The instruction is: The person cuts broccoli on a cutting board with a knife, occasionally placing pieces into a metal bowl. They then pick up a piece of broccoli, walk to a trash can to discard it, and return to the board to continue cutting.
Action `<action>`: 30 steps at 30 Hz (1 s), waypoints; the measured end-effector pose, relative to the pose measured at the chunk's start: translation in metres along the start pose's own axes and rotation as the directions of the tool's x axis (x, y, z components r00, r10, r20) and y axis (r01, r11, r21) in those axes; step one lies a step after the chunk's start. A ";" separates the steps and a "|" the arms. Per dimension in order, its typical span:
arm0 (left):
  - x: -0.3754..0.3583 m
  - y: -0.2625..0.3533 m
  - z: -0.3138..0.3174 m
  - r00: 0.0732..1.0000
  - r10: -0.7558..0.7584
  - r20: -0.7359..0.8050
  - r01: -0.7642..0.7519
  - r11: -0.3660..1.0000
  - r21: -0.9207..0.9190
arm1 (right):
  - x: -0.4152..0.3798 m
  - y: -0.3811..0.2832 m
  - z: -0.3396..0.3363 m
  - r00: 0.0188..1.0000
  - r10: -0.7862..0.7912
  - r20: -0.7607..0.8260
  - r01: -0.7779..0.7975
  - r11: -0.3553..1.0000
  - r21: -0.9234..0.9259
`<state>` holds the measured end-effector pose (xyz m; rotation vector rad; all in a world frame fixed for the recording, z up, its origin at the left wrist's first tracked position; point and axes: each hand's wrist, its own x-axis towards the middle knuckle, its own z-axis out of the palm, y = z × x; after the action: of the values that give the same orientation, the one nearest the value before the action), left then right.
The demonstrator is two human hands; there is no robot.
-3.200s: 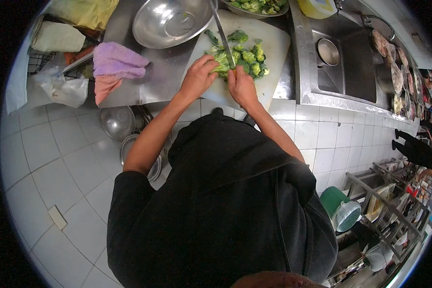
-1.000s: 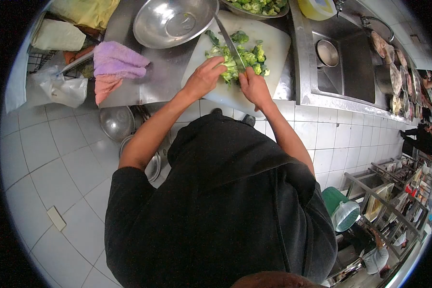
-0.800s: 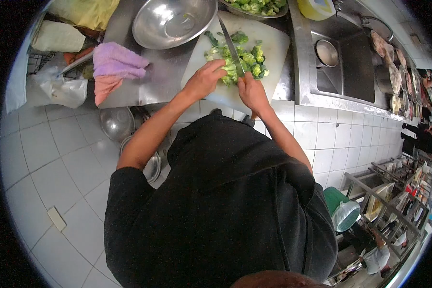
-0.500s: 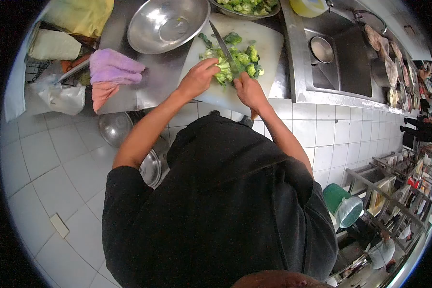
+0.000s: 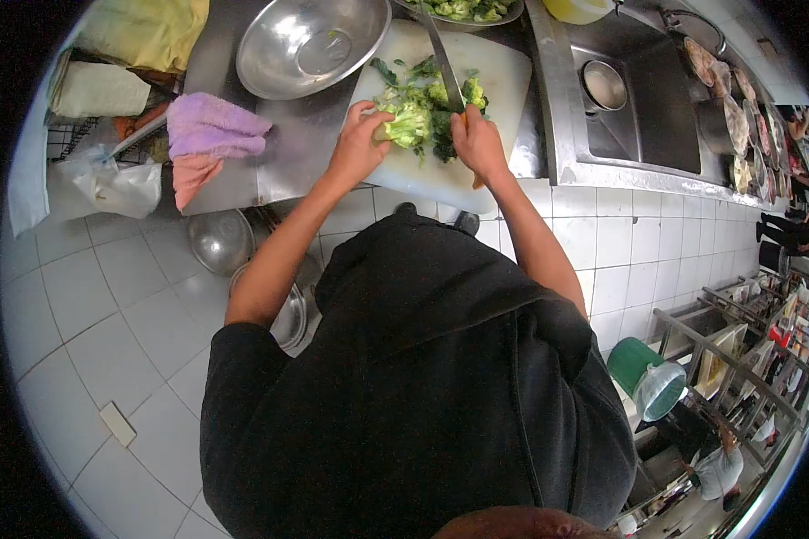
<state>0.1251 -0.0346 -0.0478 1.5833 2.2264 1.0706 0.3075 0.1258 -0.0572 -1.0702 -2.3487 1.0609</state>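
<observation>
My left hand (image 5: 361, 144) is closed on a pale green head of broccoli (image 5: 408, 128) at the left side of the white cutting board (image 5: 503, 76). My right hand (image 5: 478, 144) grips the handle of a long kitchen knife (image 5: 444, 59). Its blade points away from me, over several cut broccoli florets (image 5: 474, 91) and leafy scraps. Whether the edge touches any broccoli cannot be made out. Beyond the board, a metal bowl (image 5: 481, 13) holds more broccoli pieces.
A wide steel bowl (image 5: 279, 45) stands left of the board, holding a small green scrap. Purple and orange cloths (image 5: 216, 126) hang over the counter's left edge. On the right is a sink (image 5: 652, 99) with a small pot (image 5: 604, 85). People stand at the far right.
My left hand has shifted left and slightly down with the broccoli head, turning it. The knife has moved right and away from it, and my right hand has moved slightly right and up.
</observation>
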 end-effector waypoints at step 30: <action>-0.019 0.005 -0.007 0.925 0.355 0.138 -0.366 0.928 0.063 | -0.066 -0.027 0.008 0.980 -0.031 0.197 0.033 0.999 -0.011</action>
<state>0.1325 -0.0534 -0.0438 2.0970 1.9709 0.9347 0.3327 0.0599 -0.0424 -0.9684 -2.5217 1.1886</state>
